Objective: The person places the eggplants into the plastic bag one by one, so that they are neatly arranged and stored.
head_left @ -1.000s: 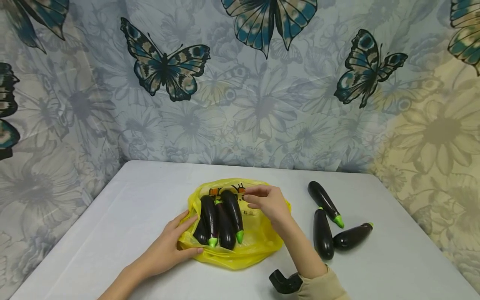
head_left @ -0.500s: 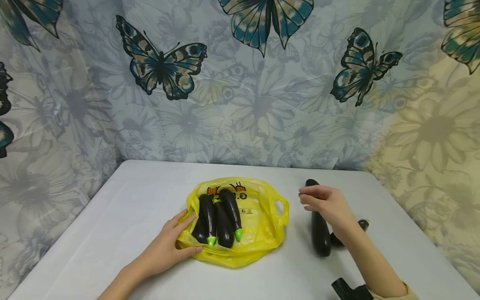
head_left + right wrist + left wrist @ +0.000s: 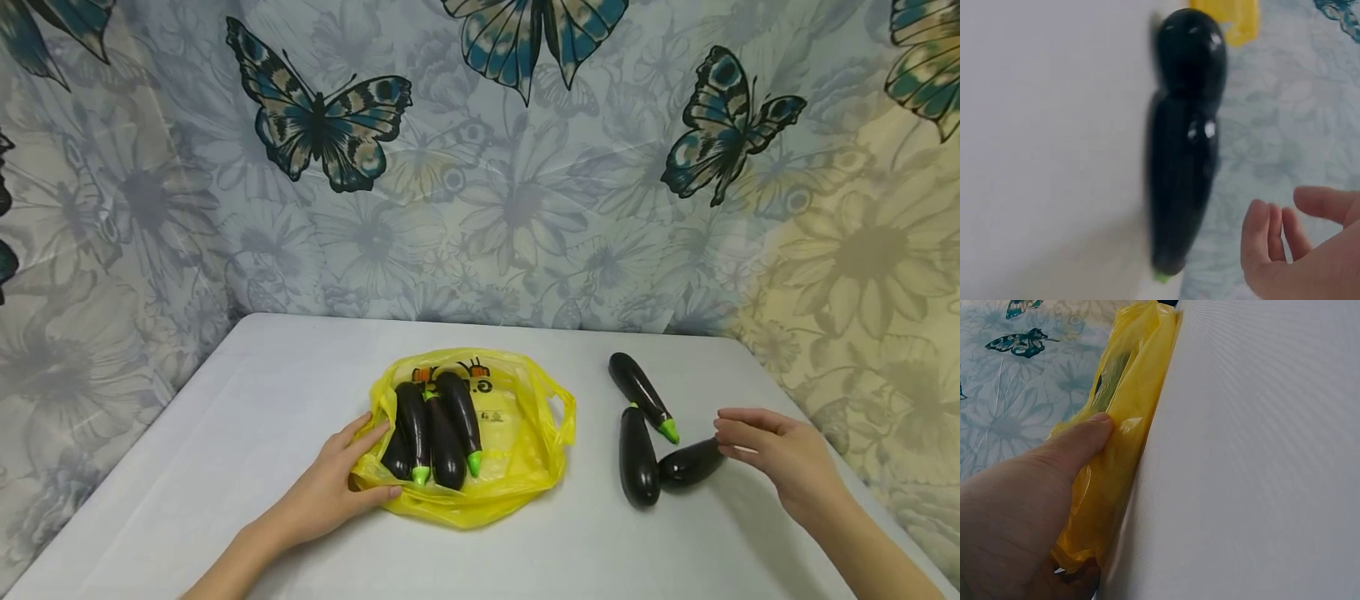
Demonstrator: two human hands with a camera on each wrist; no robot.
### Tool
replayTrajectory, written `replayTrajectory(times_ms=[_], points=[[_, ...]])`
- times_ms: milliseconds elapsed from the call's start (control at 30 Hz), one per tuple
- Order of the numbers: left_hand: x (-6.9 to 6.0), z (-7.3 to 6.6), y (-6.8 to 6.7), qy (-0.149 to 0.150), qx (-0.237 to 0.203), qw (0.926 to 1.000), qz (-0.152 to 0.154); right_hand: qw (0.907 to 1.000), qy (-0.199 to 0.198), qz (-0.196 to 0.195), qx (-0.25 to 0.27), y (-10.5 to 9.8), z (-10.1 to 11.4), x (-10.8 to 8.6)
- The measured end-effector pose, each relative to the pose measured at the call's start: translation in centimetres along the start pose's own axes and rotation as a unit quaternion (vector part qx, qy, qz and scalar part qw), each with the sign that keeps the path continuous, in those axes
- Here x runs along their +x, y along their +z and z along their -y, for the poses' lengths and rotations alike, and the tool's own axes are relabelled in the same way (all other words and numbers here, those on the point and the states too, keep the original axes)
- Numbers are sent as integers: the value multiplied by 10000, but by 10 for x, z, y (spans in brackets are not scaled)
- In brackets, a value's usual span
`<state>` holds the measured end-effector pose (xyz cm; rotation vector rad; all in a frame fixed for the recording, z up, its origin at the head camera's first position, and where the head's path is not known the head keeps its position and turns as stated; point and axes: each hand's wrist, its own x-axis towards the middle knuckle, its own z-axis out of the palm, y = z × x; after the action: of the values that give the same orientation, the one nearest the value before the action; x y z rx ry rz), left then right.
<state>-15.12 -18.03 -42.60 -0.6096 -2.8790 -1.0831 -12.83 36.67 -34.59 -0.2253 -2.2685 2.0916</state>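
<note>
Several dark eggplants (image 3: 446, 437) lie in an open yellow plastic bag (image 3: 517, 479), some with green stem ends showing. My left hand (image 3: 318, 492) holds the bag's left side, with the thumb over the front rim; the left wrist view shows that thumb (image 3: 1079, 444) pressed on the yellow plastic (image 3: 1125, 462). Three more eggplants rest on the table right of the bag: an upper one (image 3: 637, 387), an upright one (image 3: 639, 462) and a slanted one (image 3: 686, 464). Beside the slanted one's right end hovers my right hand (image 3: 798, 467), its fingers loosely bent, holding nothing; the right wrist view shows a gap between fingers and eggplant (image 3: 1182, 181).
The white table (image 3: 300, 367) runs back to a cloth wall (image 3: 525, 250) printed with flowers and butterflies. A handle loop (image 3: 562, 408) of the bag stands up on its right side, towards the loose eggplants.
My right hand has moved from over the bag to the right, past the loose eggplants, to the slanted one's far end. The left hand stays at the bag.
</note>
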Motion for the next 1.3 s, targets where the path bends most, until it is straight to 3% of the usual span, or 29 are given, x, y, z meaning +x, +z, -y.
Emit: replayTrajectory(times_ms=[267,633,1000,1300], points=[[1,2,2,-37,-42,10000,10,9933,425,-303,1028,-19,-17,-10],[4,-1,-1,-47,-47,10000,35,9765,1642,-690,1214,-20,-24,-6],[2,-1,0,-51,-30,10000,-2,9744,1894,-723,974,-22,-32,2],[1,1,1,-98,-64,9999,37,9814,1799,-559,383,-18,-34,15]])
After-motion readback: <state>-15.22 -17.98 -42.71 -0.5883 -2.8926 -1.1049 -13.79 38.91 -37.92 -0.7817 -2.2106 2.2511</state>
